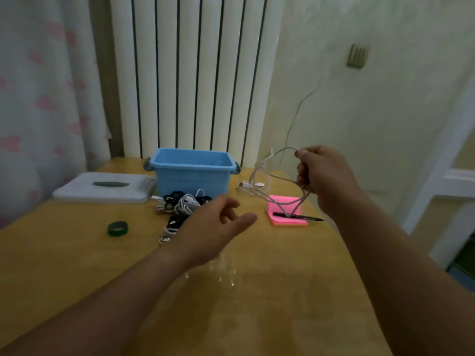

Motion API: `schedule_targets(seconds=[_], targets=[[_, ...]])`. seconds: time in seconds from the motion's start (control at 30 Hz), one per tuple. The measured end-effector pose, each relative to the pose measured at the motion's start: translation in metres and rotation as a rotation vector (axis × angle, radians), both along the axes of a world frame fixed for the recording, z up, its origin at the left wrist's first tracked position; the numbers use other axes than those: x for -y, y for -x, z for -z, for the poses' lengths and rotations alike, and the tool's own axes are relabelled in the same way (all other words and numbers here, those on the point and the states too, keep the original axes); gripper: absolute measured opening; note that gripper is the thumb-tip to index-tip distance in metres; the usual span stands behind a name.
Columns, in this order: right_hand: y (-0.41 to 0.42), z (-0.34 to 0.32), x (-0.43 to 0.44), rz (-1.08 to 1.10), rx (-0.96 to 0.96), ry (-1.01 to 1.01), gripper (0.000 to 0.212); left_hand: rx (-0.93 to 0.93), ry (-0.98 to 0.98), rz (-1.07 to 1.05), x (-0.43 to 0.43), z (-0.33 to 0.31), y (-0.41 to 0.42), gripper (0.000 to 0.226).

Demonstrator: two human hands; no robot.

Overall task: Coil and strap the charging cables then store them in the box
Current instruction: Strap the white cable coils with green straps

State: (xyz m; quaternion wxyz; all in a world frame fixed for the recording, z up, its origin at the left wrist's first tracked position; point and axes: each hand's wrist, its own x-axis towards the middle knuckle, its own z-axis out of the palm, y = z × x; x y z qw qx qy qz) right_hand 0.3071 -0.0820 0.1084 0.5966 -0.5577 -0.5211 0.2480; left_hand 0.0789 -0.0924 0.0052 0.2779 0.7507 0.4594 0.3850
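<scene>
White charging cable (305, 195) hangs in loose, uneven loops from the right hand (326, 181), whose fingers are clenched around the gathered strands. The loops spread down and to the left of that fist, above the wooden table (77, 265), just right of the blue box (190, 176). The left hand (213, 224) is empty with relaxed fingers, below and left of the loops, and is probably the one to steady them; it is also nearer the green strap roll (117, 228).
</scene>
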Motion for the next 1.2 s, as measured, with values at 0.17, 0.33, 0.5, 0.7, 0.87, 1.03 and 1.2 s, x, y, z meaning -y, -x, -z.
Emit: schedule_targets(seconds=[0.17,0.33,0.5,0.7,0.87,1.03,1.2], targets=[[0.014,-0.004,0.028,-0.131,-0.211,0.084,0.014,0.384,0.155,-0.035,0.009,-0.029,-0.038,0.049],[0.015,0.008,0.045,-0.306,-0.627,0.189,0.013,0.492,0.282,-0.176,0.009,-0.017,-0.043,0.048],[0.010,0.012,0.045,-0.511,-0.997,0.242,0.017,0.578,0.476,0.006,0.018,0.001,-0.046,0.030],[-0.013,0.036,0.035,-0.253,-0.708,0.300,0.017,0.927,0.525,-0.048,0.017,-0.007,-0.020,0.025],[-0.047,0.039,0.042,-0.085,-0.405,0.254,0.013,0.743,0.475,-0.284,-0.008,-0.007,0.014,0.029],[-0.074,-0.019,0.059,-0.263,-0.391,0.139,0.019,0.816,0.499,-0.438,-0.025,-0.006,0.007,0.019],[-0.077,-0.051,0.067,-0.339,-0.524,0.120,0.025,0.637,0.435,-0.441,-0.021,-0.015,-0.021,0.021]])
